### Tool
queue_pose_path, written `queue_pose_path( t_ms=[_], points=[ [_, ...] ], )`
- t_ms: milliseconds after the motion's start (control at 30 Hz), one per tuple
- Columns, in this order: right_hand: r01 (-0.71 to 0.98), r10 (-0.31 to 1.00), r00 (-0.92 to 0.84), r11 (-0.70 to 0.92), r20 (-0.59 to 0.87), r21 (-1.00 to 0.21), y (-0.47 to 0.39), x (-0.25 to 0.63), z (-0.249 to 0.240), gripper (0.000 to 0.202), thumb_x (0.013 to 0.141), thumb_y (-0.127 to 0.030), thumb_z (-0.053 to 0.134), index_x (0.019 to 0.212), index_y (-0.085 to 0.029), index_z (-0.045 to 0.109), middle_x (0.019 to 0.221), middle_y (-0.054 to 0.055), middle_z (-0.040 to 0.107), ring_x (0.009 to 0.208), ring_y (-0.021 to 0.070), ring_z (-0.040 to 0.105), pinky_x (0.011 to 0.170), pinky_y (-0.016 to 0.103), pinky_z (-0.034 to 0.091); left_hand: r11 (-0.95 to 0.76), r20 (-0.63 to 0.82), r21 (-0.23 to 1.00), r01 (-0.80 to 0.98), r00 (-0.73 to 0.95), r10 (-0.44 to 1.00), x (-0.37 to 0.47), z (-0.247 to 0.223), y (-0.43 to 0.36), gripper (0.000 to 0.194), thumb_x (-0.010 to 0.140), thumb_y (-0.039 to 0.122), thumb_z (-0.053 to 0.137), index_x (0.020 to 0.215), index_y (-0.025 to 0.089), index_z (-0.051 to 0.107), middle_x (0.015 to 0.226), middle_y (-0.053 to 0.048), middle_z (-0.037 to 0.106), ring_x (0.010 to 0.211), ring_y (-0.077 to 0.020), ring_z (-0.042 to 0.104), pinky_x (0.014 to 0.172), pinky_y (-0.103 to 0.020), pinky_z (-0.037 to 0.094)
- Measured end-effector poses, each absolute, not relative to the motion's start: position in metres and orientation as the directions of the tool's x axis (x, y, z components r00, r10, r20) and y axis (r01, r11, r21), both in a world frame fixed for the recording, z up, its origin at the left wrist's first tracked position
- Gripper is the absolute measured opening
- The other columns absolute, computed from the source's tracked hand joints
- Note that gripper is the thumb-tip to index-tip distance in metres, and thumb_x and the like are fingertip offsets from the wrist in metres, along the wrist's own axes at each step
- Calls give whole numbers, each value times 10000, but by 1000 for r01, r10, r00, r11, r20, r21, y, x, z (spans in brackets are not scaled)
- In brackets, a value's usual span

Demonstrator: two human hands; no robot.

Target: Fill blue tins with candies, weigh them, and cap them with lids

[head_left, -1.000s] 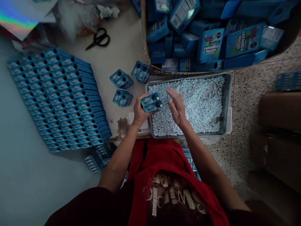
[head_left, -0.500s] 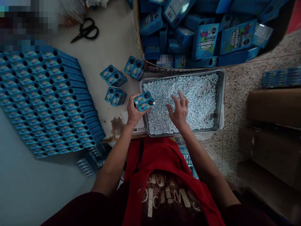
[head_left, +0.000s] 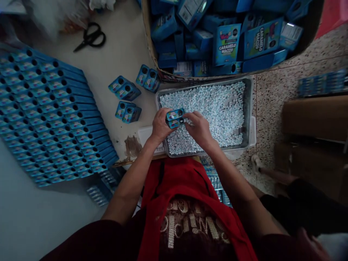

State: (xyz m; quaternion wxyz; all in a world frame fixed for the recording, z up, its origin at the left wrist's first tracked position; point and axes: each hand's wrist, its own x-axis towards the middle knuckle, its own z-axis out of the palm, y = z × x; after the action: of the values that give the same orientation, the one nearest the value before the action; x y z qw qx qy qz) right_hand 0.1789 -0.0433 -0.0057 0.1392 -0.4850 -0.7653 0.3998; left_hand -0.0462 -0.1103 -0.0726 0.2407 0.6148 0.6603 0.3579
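A pale, stained tabletop (head_left: 114, 43) carries black scissors (head_left: 94, 38) and a slanting stack of blue candy boxes (head_left: 54, 119); speckled floor tiles (head_left: 274, 83) show to the right. A metal tray (head_left: 248, 119) is spread with small white and pale-blue candies (head_left: 223, 105). Over its left end, the left hand (head_left: 160, 125) grasps a side-by-side pair of Caramelo Macizo boxes (head_left: 174, 115), fingers wrapped around them. The right hand's (head_left: 199, 128) fingers are bent, tips at the pair's round holes; whether they pinch a candy cannot be told.
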Motion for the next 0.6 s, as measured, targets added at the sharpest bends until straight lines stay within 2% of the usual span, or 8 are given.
queue_pose_path(
  t_ms=[100,167,267,333,433,467,533,600],
  points=[
    [610,849,-495,187,-186,-770,-48,172,-4,485,983,-111,803,1431,-289,855,1259,93,830,1130,296,788,1003,407,638,51,65,760,648,-154,986,-43,-72,-109,734,801,514,1085,1362,279,676,1312,-107,799,1261,-368,791,1134,-507,653],
    [558,900,-404,105,-160,-823,-49,178,-11,387,989,-160,839,1357,-276,879,1195,73,847,1075,271,783,1001,398,645,87,36,780,619,-183,982,-43,-72,-108,786,786,601,1097,1364,280,673,1316,-105,804,1268,-369,799,1132,-509,658],
    [507,962,-161,-111,-220,-855,-48,203,-25,145,1061,-306,794,1161,-246,881,1005,39,843,839,214,725,850,355,645,96,43,843,530,-244,969,-42,-73,-106,898,756,772,1077,1389,283,669,1327,-104,814,1260,-367,822,1110,-513,674],
    [573,960,-65,-186,-271,-798,-46,224,-31,200,1096,-396,752,1100,-237,874,1027,67,866,804,218,725,817,364,647,69,50,886,459,-241,969,-40,-75,-103,956,731,857,1053,1397,283,678,1334,-106,820,1247,-362,835,1096,-509,683],
    [752,958,-85,-119,-275,-648,-44,245,-31,278,1090,-478,773,1089,-230,899,1345,180,883,1072,321,827,987,480,674,67,9,928,368,-201,980,-38,-75,-97,1051,647,906,1067,1395,276,685,1316,-97,829,1180,-336,854,1059,-471,698],
    [769,957,-107,-93,-271,-633,-44,246,-28,301,1089,-503,779,1094,-230,907,1396,196,872,1139,347,832,1020,508,672,82,-10,934,347,-204,979,-38,-75,-94,1078,617,906,1081,1393,272,682,1309,-93,830,1153,-324,858,1039,-452,703],
    [706,957,-150,-74,-250,-705,-44,238,-19,344,1099,-550,771,1140,-239,913,1329,179,883,1111,333,840,983,495,685,108,-34,939,325,-226,974,-40,-73,-89,1106,576,891,1106,1380,264,680,1296,-88,830,1119,-308,863,1013,-424,707],
    [560,960,-199,-55,-199,-826,-44,222,-8,339,1101,-555,771,1193,-263,915,1219,127,883,999,276,830,899,433,688,111,-37,942,317,-230,973,-44,-70,-86,1106,569,883,1114,1373,259,682,1281,-86,833,1105,-304,866,1000,-414,709]
  ],
)
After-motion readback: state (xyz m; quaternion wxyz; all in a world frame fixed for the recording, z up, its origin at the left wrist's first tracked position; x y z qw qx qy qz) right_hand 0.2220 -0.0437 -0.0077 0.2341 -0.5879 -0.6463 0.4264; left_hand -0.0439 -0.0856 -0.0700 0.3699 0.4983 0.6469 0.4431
